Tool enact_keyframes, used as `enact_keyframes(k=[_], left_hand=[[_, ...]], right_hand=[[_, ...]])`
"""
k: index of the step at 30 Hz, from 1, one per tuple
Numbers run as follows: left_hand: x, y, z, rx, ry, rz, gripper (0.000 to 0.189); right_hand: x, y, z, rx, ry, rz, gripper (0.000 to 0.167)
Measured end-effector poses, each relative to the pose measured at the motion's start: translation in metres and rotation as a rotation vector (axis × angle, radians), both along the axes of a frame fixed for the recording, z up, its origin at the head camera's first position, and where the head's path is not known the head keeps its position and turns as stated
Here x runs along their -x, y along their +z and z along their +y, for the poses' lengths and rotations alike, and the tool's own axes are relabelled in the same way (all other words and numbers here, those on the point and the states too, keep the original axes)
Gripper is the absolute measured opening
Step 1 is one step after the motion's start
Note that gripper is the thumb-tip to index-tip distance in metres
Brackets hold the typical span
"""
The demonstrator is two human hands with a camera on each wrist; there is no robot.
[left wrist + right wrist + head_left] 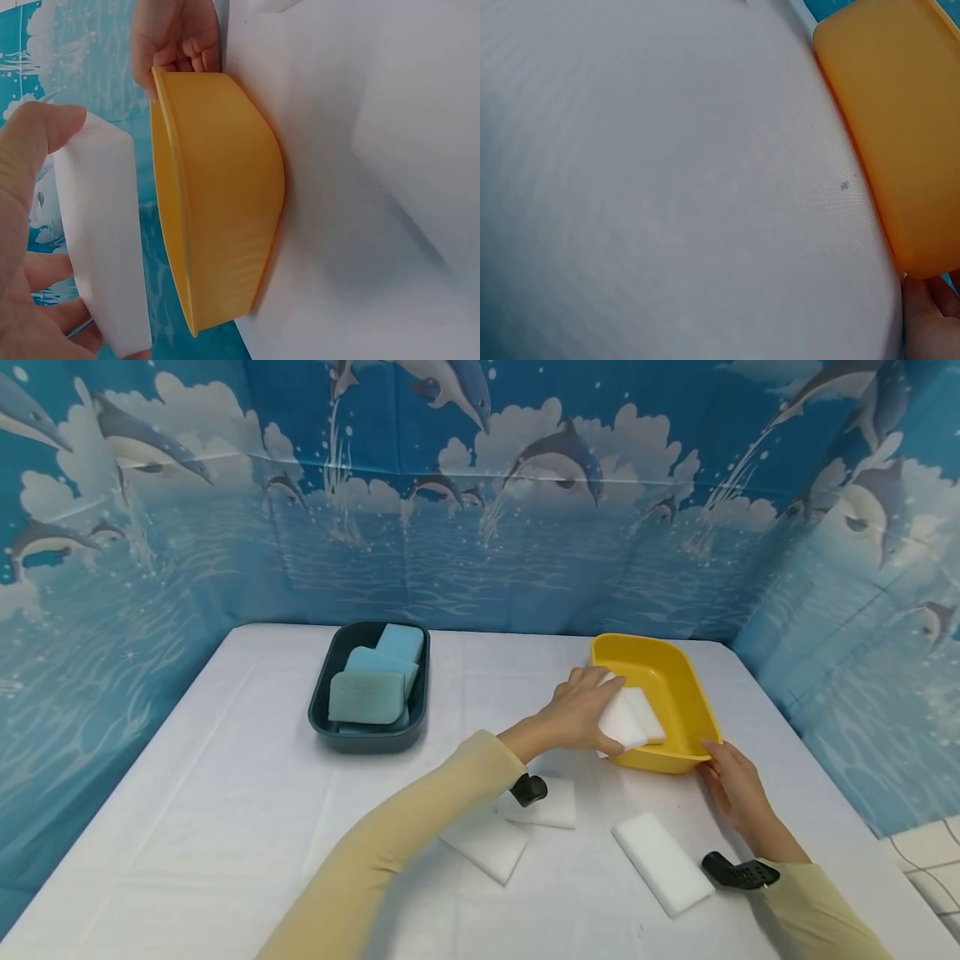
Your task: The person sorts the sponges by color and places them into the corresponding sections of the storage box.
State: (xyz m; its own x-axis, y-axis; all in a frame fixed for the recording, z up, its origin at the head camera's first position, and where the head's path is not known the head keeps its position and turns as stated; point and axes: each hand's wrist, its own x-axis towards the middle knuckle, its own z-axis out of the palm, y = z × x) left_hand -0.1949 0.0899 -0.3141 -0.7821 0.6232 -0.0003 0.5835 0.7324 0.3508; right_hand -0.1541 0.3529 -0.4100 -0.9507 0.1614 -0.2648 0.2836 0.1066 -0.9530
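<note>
My left hand (581, 714) grips a white sponge (105, 232) between thumb and fingers, over the near left rim of a yellow tub (693, 706). Another white sponge (645, 710) shows just beyond it, inside the tub and partly covered. At the tub's near right corner, my right hand (738, 785) pinches the rim. From the right wrist view, only a few fingers (926, 315) appear, against the tub's lower corner.
A dark green tub (367, 741) with several blue-green sponges (367, 696) stands at the back left. White sponges lie nearer on the white-covered table (247, 777): one at right (663, 862), two beneath the left forearm. A dolphin-print curtain (450, 543) encloses the table's back and sides.
</note>
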Motion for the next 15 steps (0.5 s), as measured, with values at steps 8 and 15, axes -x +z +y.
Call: enact_keyframes(k=[8, 15], left_hand=[[0.008, -0.003, 0.014, 0.045, 0.019, -0.014, 0.092], [0.016, -0.006, 0.026, 0.045, 0.025, -0.036, 0.092]], right_hand=[[-0.002, -0.001, 0.002, 0.041, 0.002, 0.037, 0.086], [0.000, -0.001, 0.002, 0.042, -0.009, 0.001, 0.086]])
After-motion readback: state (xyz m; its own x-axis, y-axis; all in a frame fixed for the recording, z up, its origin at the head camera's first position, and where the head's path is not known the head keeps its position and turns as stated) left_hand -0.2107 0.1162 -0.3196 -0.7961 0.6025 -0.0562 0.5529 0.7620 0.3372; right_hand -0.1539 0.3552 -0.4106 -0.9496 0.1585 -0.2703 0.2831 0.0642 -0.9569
